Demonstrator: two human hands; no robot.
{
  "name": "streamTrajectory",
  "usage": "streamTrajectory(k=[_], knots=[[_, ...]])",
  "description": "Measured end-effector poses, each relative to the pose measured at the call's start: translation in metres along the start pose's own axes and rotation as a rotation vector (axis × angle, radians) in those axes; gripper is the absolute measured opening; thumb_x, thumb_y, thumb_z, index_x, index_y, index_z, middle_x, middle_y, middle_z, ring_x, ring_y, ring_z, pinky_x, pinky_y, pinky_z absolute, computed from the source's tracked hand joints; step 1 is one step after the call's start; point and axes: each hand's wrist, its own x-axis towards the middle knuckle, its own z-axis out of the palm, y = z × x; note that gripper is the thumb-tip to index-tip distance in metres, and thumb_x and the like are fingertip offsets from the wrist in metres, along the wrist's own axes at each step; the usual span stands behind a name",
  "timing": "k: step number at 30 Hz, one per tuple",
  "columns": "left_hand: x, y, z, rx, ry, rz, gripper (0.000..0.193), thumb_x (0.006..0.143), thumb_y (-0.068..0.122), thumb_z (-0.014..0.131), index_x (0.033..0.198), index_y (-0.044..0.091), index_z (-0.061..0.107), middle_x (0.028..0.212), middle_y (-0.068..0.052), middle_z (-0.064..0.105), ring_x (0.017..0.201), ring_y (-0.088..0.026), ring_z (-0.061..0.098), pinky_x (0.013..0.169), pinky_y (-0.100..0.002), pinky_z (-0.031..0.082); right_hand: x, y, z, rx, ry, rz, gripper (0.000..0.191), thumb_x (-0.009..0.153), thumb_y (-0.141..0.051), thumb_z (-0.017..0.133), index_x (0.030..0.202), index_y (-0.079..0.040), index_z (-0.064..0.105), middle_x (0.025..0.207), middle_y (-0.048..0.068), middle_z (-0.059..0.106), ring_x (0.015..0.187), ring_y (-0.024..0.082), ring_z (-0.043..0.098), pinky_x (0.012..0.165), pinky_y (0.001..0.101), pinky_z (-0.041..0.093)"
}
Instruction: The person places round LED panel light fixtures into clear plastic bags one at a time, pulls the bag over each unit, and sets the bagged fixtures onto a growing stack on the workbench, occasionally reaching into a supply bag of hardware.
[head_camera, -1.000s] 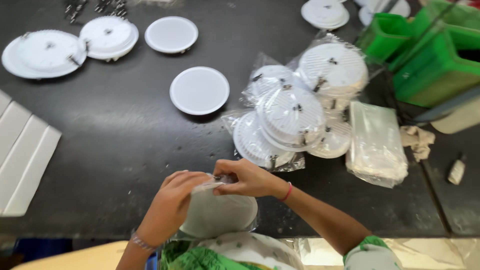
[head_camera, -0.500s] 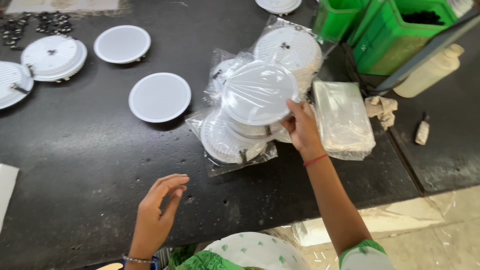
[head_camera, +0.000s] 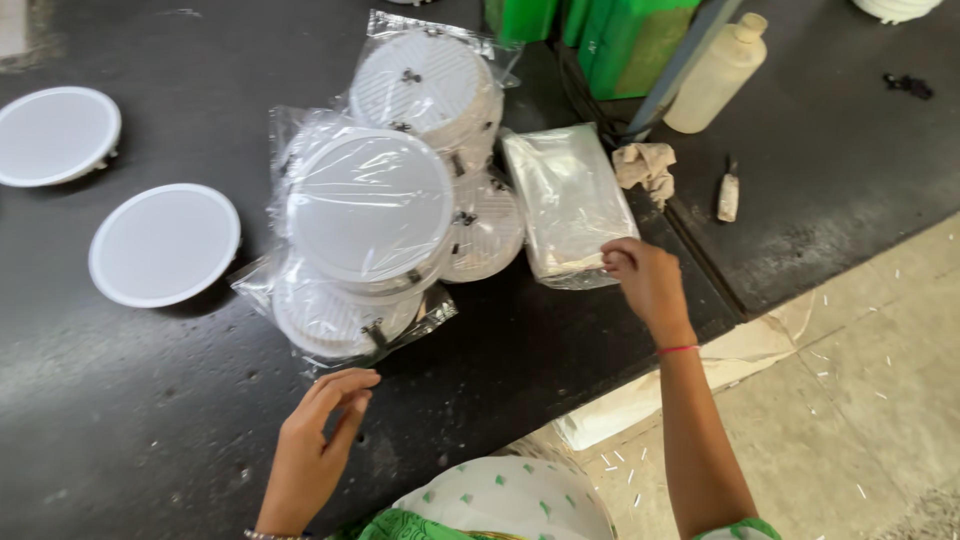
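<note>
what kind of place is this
Probably a small workshop packing round light fittings. On the black bench lie bagged white discs, loose discs and a stack of clear bags, which the right hand touches; green bins stand behind.

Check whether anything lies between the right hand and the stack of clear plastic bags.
Nothing visible does. The right hand already has its fingertips at the near corner of the stack of clear plastic bags on the black table.

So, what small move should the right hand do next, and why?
Probably pinch the top bag and lift it off the stack. The right hand has its fingertips at the near edge of the stack of clear plastic bags, and the left hand hovers open and empty over the table.
</note>
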Motion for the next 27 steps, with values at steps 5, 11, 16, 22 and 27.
streamTrajectory(k=[5, 11, 16, 22, 27], knots=[[0.024, 0.028, 0.042, 0.021, -0.174, 0.035, 0.021, 0.092, 0.008, 0.065, 0.112, 0.007, 0.072, 0.105, -0.002, 0.075, 0.077, -0.014, 0.067, 0.067, -0.028, 0.054, 0.02, 0.022, 0.016, -0.114, -0.095, -0.34, 0.02, 0.087, -0.009, 0.074, 0.106, -0.007, 0.077, 0.106, 0.01, 0.076, 0.09, 0.028, 0.073, 0.08, 0.034, 0.056], [0.05, 0.047, 0.082, 0.018, -0.384, 0.041, 0.02, 0.093, 0.011, 0.065, 0.112, 0.009, 0.071, 0.102, -0.003, 0.071, 0.066, -0.018, 0.061, 0.063, -0.03, 0.053, 0.058, 0.039, 0.029, -0.185, -0.173, -0.405, 0.031, 0.062, -0.013, 0.087, 0.086, -0.002, 0.071, 0.091, 0.013, 0.066, 0.092, 0.033, 0.06, 0.078, 0.0409, 0.05], [0.077, 0.054, 0.121, 0.019, -0.398, 0.22, 0.021, 0.093, 0.007, 0.064, 0.113, 0.008, 0.07, 0.106, -0.006, 0.071, 0.078, -0.023, 0.069, 0.07, -0.033, 0.056, 0.074, 0.059, 0.032, -0.212, -0.232, -0.367, 0.01, 0.079, -0.011, 0.077, 0.088, -0.006, 0.074, 0.089, 0.01, 0.07, 0.089, 0.031, 0.063, 0.08, 0.0403, 0.052], [0.13, 0.064, 0.191, 0.141, -0.212, 0.482, 0.023, 0.091, 0.009, 0.069, 0.114, 0.007, 0.067, 0.105, -0.011, 0.068, 0.097, -0.035, 0.066, 0.079, -0.044, 0.053, 0.083, 0.06, 0.021, -0.176, -0.355, -0.406, 0.017, 0.076, -0.01, 0.076, 0.091, -0.005, 0.071, 0.091, 0.014, 0.068, 0.088, 0.032, 0.065, 0.079, 0.0414, 0.053], [0.168, 0.053, 0.23, 0.139, -0.134, 0.559, 0.021, 0.092, 0.006, 0.067, 0.113, 0.011, 0.068, 0.105, -0.01, 0.067, 0.098, -0.034, 0.065, 0.082, -0.045, 0.053, 0.08, 0.057, 0.018, -0.209, -0.296, -0.376, 0.008, 0.082, -0.009, 0.074, 0.087, -0.005, 0.071, 0.089, 0.013, 0.069, 0.087, 0.032, 0.065, 0.079, 0.0412, 0.053]])
